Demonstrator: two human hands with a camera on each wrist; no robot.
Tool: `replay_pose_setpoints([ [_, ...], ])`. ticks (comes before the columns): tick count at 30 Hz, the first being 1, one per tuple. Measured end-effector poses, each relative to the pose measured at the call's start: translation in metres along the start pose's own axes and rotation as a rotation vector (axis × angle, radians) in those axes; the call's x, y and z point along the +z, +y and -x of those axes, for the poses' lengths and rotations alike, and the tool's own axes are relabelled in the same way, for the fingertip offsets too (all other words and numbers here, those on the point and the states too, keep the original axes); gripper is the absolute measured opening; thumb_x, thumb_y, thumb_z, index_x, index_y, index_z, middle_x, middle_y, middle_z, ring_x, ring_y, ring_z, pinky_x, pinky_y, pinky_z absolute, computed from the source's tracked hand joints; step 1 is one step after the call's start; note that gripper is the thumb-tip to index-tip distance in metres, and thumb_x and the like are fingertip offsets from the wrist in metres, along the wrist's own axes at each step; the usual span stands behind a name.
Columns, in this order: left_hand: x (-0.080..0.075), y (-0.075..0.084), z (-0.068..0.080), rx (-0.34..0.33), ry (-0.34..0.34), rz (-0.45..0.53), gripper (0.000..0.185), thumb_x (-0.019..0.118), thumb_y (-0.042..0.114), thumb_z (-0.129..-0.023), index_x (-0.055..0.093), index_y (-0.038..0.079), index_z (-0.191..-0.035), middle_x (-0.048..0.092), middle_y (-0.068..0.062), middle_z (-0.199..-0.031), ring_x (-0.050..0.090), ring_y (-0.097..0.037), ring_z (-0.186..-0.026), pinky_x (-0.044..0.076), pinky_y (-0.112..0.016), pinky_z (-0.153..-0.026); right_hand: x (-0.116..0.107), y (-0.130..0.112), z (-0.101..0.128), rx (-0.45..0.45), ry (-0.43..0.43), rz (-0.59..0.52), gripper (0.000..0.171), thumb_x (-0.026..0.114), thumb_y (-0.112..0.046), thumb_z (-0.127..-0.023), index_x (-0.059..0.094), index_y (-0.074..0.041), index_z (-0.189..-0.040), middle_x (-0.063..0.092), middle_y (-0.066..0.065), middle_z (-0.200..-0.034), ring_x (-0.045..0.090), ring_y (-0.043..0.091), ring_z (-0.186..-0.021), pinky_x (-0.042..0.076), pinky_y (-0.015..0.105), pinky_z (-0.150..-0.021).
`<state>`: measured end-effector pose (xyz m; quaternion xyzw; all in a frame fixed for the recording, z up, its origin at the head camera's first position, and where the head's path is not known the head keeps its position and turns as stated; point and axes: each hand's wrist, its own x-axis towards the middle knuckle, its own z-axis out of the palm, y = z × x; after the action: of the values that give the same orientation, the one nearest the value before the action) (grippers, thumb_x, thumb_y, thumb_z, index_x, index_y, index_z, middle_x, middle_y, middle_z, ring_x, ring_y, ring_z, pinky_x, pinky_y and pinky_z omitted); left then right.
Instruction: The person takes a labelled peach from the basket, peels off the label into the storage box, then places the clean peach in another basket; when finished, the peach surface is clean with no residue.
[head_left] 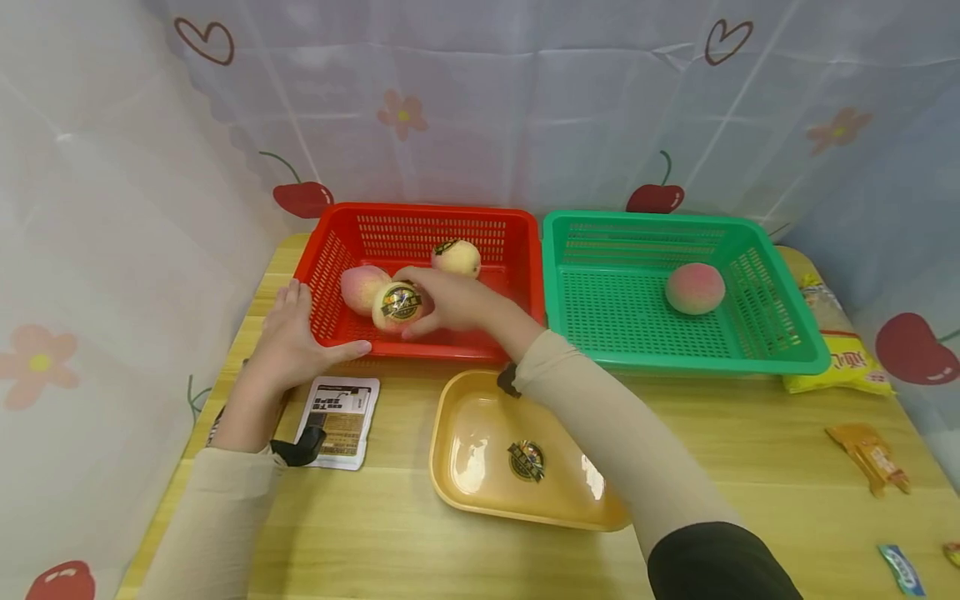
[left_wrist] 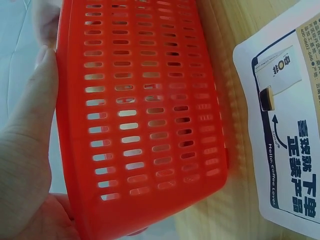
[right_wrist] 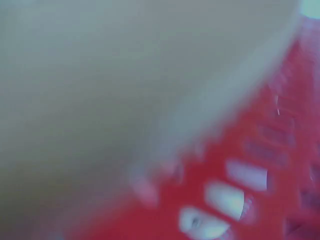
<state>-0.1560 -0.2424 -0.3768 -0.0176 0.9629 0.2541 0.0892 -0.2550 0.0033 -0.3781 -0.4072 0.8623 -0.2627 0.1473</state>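
Note:
My right hand (head_left: 450,302) grips a peach (head_left: 390,310) with a dark round sticker, low inside the red basket (head_left: 420,350). Beside that fruit lies a pinker peach (head_left: 358,285), and another stickered peach (head_left: 467,258) sits behind the hand. At the basket's front left corner, my left hand (head_left: 288,346) rests on the rim, its fingers spread and the thumb stretched along the front edge. The left wrist view shows the left hand (left_wrist: 25,145) against the basket's slotted wall (left_wrist: 145,115). A blurred pale shape and red slots (right_wrist: 225,200) fill the right wrist view.
A green basket (head_left: 637,360) with one pink peach (head_left: 695,289) stands to the right. In front is a yellow tray (head_left: 480,417) with a round sticker (head_left: 527,461). A white packet (head_left: 348,417) lies near the left forearm; snack packets (head_left: 847,367) lie at the right.

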Motion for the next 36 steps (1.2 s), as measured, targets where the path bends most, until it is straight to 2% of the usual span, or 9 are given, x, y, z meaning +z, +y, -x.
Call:
replay_pose_setpoints([
  [3,0.000,0.001,0.000,0.002,-0.005,0.001,0.139,0.073,0.072,-0.072,-0.009,-0.005,-0.155,-0.013,-0.024,-0.164,-0.007,-0.048,-0.152,0.013,-0.072,-0.116,-0.011,0.001,0.011,0.016,0.044,-0.137,0.067,0.085,-0.036,-0.078,0.051,-0.019,-0.134,0.061,-0.008,-0.118,0.056,0.009,-0.106,0.048,0.027,-0.098],
  [6,-0.001,0.003,0.001,0.004,-0.007,0.000,0.139,0.073,0.071,-0.072,-0.008,-0.006,-0.155,-0.013,-0.025,-0.164,-0.007,-0.048,-0.152,0.012,-0.071,-0.117,-0.022,0.003,0.023,0.016,0.105,-0.166,0.069,0.085,-0.037,-0.078,0.051,-0.021,-0.135,0.057,-0.007,-0.123,0.053,0.009,-0.113,0.048,0.030,-0.101],
  [13,0.000,0.003,0.000,0.011,-0.005,-0.003,0.138,0.073,0.071,-0.073,-0.008,-0.007,-0.154,-0.011,-0.027,-0.164,-0.007,-0.049,-0.151,0.012,-0.071,-0.116,-0.042,0.008,0.053,0.032,0.219,-0.119,0.075,0.083,-0.037,-0.080,0.047,-0.022,-0.144,0.052,-0.006,-0.131,0.051,0.009,-0.116,0.052,0.034,-0.100],
  [19,0.000,0.004,-0.001,0.000,-0.010,0.002,0.138,0.072,0.071,-0.073,-0.008,-0.007,-0.155,-0.012,-0.027,-0.164,-0.008,-0.048,-0.151,0.011,-0.071,-0.116,-0.051,0.014,0.078,0.034,0.280,-0.148,0.073,0.082,-0.034,-0.081,0.048,-0.021,-0.144,0.048,-0.002,-0.129,0.048,0.012,-0.116,0.056,0.032,-0.091],
  [24,-0.002,0.011,0.002,0.023,0.023,-0.026,0.134,0.074,0.068,-0.074,-0.002,-0.005,-0.156,-0.008,-0.027,-0.164,-0.004,-0.048,-0.151,0.015,-0.073,-0.114,-0.055,0.018,0.097,0.028,0.336,-0.171,0.074,0.083,-0.033,-0.080,0.048,-0.021,-0.144,0.048,0.000,-0.127,0.047,0.013,-0.116,0.056,0.033,-0.091],
  [27,-0.004,0.026,0.007,0.057,0.063,-0.026,0.120,0.074,0.061,-0.079,0.007,0.000,-0.158,0.000,-0.024,-0.166,-0.001,-0.046,-0.153,0.018,-0.073,-0.113,-0.056,0.019,0.107,0.023,0.359,-0.189,0.075,0.084,-0.031,-0.080,0.048,-0.019,-0.145,0.048,0.001,-0.128,0.048,0.014,-0.116,0.055,0.034,-0.092],
  [30,-0.003,0.049,0.014,0.119,0.145,0.035,0.093,0.071,0.047,-0.088,0.024,0.007,-0.158,0.016,-0.020,-0.165,0.009,-0.041,-0.154,0.020,-0.069,-0.115,-0.055,0.019,0.114,0.022,0.370,-0.216,0.076,0.084,-0.029,-0.080,0.047,-0.018,-0.145,0.047,0.002,-0.129,0.049,0.014,-0.116,0.056,0.035,-0.092],
  [33,0.002,0.079,0.023,0.221,0.251,0.164,0.067,0.069,0.033,-0.093,0.043,0.012,-0.151,0.040,-0.015,-0.156,0.032,-0.036,-0.148,0.030,-0.062,-0.116,-0.054,0.018,0.121,0.016,0.377,-0.241,0.077,0.084,-0.026,-0.080,0.046,-0.018,-0.146,0.046,0.003,-0.130,0.048,0.015,-0.116,0.056,0.037,-0.091],
  [36,0.011,0.110,0.032,0.347,0.307,0.289,0.048,0.067,0.024,-0.094,0.055,0.015,-0.140,0.060,-0.010,-0.135,0.055,-0.029,-0.124,0.048,-0.051,-0.103,-0.051,0.016,0.125,0.004,0.394,-0.243,0.078,0.085,-0.024,-0.079,0.046,-0.016,-0.147,0.046,0.005,-0.131,0.048,0.016,-0.117,0.055,0.037,-0.093],
])
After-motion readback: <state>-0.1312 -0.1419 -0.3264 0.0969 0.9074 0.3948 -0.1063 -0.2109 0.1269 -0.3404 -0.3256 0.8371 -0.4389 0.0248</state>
